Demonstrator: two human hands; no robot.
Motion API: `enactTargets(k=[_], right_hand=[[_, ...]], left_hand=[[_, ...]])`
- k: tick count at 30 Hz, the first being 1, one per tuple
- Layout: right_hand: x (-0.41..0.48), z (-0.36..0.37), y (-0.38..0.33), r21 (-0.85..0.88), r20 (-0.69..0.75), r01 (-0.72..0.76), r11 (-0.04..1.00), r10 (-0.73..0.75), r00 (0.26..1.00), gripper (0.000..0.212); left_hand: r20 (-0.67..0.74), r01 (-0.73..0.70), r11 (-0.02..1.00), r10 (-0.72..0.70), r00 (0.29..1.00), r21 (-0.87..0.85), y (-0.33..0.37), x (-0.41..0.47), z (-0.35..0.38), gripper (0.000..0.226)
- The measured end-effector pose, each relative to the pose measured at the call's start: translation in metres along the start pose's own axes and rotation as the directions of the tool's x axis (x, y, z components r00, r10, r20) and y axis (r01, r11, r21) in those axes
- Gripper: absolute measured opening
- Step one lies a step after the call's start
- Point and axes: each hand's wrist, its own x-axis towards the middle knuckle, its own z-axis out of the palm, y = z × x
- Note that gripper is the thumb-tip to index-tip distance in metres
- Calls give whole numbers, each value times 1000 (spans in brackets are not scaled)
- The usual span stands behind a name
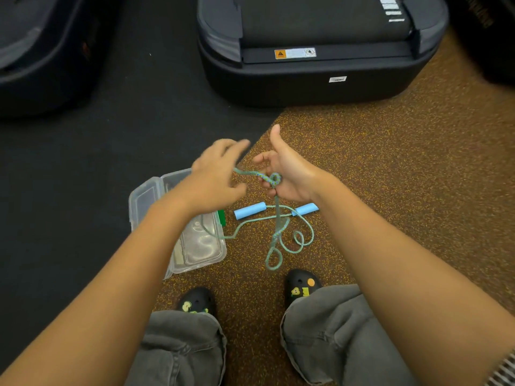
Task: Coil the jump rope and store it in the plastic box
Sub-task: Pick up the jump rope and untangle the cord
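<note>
- Head view: person crouched over a speckled brown rubber floor, knees and black clogs at the bottom edge of frame.
- Right hand raised, thumb up, fingers curled round a small coil of the teal braided jump rope – so closed on the rope.
- Left hand motion-blurred, fingers spread, rope strand running off it toward the coil; can't tell if it's pinching the strand or only guiding it.
- Rest of rope hangs from the right hand to the floor in loose loops w/ two light-blue foam handles lying just beside each other, near the box's right edge.
- Clear plastic box w/ lid hinged open sits where brown floor meets black mat; one rope strand already trails into it.
- Black treadmill base well apart at the far side.
- Step in hand, I'd judge: winding, barely begun – most of rope still loose.
- To do it well: keep right hand as a fixed anchor, feed w/ left under light tension, even loop sizes, let twists run out. Pull the strand out of the box before winding, else it'll snag. Handles last.
</note>
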Motion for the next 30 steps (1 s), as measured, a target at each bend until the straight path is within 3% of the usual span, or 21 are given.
enactTargets(k=[2,4,8,9,11,14,15,17,18,19,22,24,26,30], right_hand=[[-4,2,-4,113,64,-1,994,-6,998,79],[-11,4,-7,221,134,-19,975,-11,991,81],[-20,7,-11,251,151,4,968,-43,988,82],[-20,8,-12,206,115,42,978,-67,991,83],[-18,4,-13,-50,-14,151,987,-152,988,78],[-24,-3,-14,-377,-71,201,904,-244,967,72],[-28,-8,-14,-455,-59,207,866,-261,963,71],[-36,-18,-14,-639,-32,208,740,-295,955,57],[-36,-23,-13,-707,-26,202,677,-311,950,47],[-36,-27,-12,-734,-29,198,650,-321,947,42],[-34,-25,-12,-623,-50,237,745,-341,939,40],[-34,-19,-14,-533,-26,296,793,-365,931,38],[-36,-13,-17,-477,-23,347,808,-406,914,37],[-43,-22,-25,-370,-147,370,852,-447,883,35]], left_hand=[[31,-136,990,137,990,-24,9,2,9,56],[17,-126,991,126,992,-40,11,4,16,44],[-139,-210,977,206,969,-18,13,6,17,26],[-184,-246,969,237,954,-25,15,5,14,19],[-269,-269,961,243,932,-64,16,5,7,15],[-329,-151,953,59,942,-263,13,8,-7,23],[-304,-85,898,-56,951,-431,11,9,-12,27],[-167,19,597,-254,953,-802,7,10,-24,33],[-105,45,467,-291,951,-883,3,11,-29,33],[-69,70,439,-295,953,-896,0,10,-32,31],[-28,97,612,-192,981,-785,4,6,-24,13],[66,94,701,-66,996,-707,13,3,-14,25],[154,93,736,16,988,-671,22,2,-6,38],[179,61,757,74,981,-651,19,-1,-13,21]])
